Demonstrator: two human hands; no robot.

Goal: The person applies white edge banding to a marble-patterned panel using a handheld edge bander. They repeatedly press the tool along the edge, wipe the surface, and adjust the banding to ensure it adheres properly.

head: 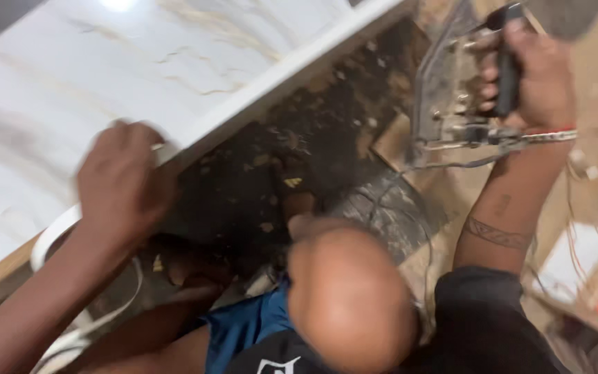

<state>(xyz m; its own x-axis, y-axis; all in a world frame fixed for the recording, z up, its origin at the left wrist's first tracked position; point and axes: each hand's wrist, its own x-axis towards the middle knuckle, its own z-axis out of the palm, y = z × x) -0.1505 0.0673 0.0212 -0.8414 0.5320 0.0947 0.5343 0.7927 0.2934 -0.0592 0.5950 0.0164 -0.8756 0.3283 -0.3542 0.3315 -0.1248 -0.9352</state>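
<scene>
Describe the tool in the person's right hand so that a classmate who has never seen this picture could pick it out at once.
Start at the big white marbled board across the upper left, then follow its edge to the top right corner. There the right hand grips a black handle on a worn grey metal power tool, the only metal thing nearby.

Dim, warm light w/ glare on the glossy panel (105, 76) top left; heavy motion blur throughout.

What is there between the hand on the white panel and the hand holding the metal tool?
In the head view, between the left hand and the right hand lies the white panel's edge and dark, debris-strewn floor.
</scene>
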